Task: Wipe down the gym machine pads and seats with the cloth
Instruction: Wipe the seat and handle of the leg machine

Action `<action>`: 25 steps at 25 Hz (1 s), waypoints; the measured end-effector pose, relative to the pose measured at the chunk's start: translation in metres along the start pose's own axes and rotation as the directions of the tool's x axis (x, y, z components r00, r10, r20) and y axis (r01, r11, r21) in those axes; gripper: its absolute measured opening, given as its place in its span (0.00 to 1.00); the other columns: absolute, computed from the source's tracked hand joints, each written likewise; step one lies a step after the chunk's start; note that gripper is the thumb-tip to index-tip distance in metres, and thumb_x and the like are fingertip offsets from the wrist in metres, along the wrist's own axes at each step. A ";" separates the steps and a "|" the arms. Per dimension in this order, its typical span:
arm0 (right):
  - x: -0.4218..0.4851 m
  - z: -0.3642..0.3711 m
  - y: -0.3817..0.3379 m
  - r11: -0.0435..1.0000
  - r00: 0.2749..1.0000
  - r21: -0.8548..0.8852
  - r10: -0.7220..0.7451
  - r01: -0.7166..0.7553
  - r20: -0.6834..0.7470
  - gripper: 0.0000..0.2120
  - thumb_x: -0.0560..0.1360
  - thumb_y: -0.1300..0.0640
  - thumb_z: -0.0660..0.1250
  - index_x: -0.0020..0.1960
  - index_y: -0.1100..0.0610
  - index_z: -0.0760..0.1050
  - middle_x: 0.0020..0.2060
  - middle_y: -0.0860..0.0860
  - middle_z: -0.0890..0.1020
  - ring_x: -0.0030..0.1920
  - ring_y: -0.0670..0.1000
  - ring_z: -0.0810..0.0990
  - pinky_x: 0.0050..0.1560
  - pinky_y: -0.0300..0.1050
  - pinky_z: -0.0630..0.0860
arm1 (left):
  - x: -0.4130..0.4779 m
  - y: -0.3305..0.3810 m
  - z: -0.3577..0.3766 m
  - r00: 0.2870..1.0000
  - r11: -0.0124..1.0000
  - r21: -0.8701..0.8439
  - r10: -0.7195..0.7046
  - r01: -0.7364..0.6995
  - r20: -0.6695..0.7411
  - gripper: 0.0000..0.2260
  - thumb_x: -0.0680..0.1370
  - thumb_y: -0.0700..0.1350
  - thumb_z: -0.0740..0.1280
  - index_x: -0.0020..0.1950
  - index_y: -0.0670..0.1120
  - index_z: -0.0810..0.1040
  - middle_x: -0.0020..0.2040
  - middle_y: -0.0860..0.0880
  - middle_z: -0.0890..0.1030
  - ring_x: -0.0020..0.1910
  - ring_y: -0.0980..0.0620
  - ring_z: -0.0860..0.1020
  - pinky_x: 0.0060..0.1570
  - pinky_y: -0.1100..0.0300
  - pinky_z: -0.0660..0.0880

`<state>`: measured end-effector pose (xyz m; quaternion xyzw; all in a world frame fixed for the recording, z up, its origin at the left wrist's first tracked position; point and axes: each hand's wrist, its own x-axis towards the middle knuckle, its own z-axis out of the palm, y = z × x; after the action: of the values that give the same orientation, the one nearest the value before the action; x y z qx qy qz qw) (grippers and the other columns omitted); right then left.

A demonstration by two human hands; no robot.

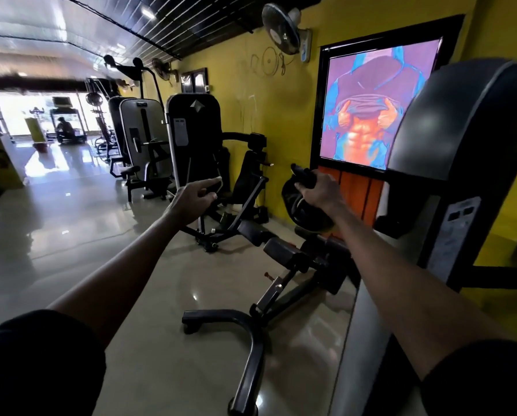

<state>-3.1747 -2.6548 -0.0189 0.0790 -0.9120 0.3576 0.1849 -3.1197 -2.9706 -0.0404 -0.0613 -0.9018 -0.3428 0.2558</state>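
My right hand (318,190) is stretched out in front of me and grips a dark cloth (303,177), bunched above a round black pad (302,210) of the machine below. Two black cushions (281,247) of that machine lie lower, on a black frame (245,325). My left hand (195,195) hovers in the air to the left with the forefinger pointing out and the other fingers loosely curled, holding nothing. A black padded machine with a backrest (248,178) stands just beyond both hands.
A tall grey and black weight-stack housing (461,121) rises close on the right. More machines (194,121) line the yellow wall (260,94). A colourful poster (377,103) hangs on it. Glossy tiled floor (71,229) spreads to the left. A person (63,127) sits far back.
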 end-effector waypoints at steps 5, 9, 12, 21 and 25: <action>0.075 0.046 -0.004 0.996 0.992 -0.018 0.089 -0.091 -0.093 0.24 0.77 0.44 0.70 0.68 0.55 0.74 0.63 0.60 0.77 0.63 0.59 0.77 0.56 0.44 0.72 | 0.088 -0.064 0.004 0.998 0.998 -0.055 0.010 -0.007 0.061 0.20 0.79 0.44 0.66 0.69 0.59 0.75 0.50 0.53 0.81 0.33 0.67 0.76 0.34 0.73 0.71; 0.139 0.083 0.010 0.991 0.981 -0.015 0.130 -0.134 -0.147 0.22 0.76 0.46 0.71 0.66 0.55 0.76 0.62 0.59 0.79 0.63 0.59 0.77 0.58 0.47 0.74 | 0.153 -0.113 0.040 0.993 0.997 -0.079 0.027 -0.018 0.116 0.20 0.79 0.45 0.66 0.69 0.62 0.75 0.50 0.53 0.80 0.34 0.63 0.75 0.31 0.73 0.70; 0.195 0.122 0.025 0.981 0.964 -0.013 0.187 -0.193 -0.189 0.22 0.76 0.45 0.71 0.66 0.54 0.76 0.63 0.58 0.79 0.64 0.59 0.77 0.58 0.47 0.73 | 0.208 -0.150 0.071 0.985 0.997 -0.082 0.031 -0.017 0.170 0.20 0.79 0.47 0.66 0.69 0.64 0.74 0.54 0.54 0.81 0.36 0.62 0.77 0.33 0.67 0.74; 0.353 0.216 0.060 0.956 0.947 -0.081 0.265 -0.283 -0.180 0.26 0.75 0.42 0.70 0.67 0.56 0.74 0.62 0.63 0.76 0.64 0.63 0.76 0.61 0.54 0.75 | 0.372 -0.256 0.123 0.961 0.994 -0.102 0.066 -0.040 0.268 0.20 0.79 0.46 0.65 0.69 0.64 0.73 0.53 0.51 0.81 0.39 0.51 0.81 0.40 0.53 0.80; 0.405 0.272 0.072 0.935 0.929 -0.107 0.312 -0.337 -0.199 0.26 0.76 0.43 0.70 0.69 0.56 0.73 0.63 0.63 0.74 0.64 0.63 0.75 0.60 0.52 0.74 | 0.441 -0.309 0.157 0.943 0.987 -0.134 0.121 -0.083 0.310 0.20 0.79 0.45 0.65 0.70 0.61 0.74 0.58 0.49 0.82 0.47 0.51 0.82 0.47 0.53 0.79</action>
<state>-3.6433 -2.7923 -0.0875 -0.1188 -0.9148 0.3243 0.2095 -3.6536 -3.1311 -0.0994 -0.1775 -0.9046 -0.3680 0.1210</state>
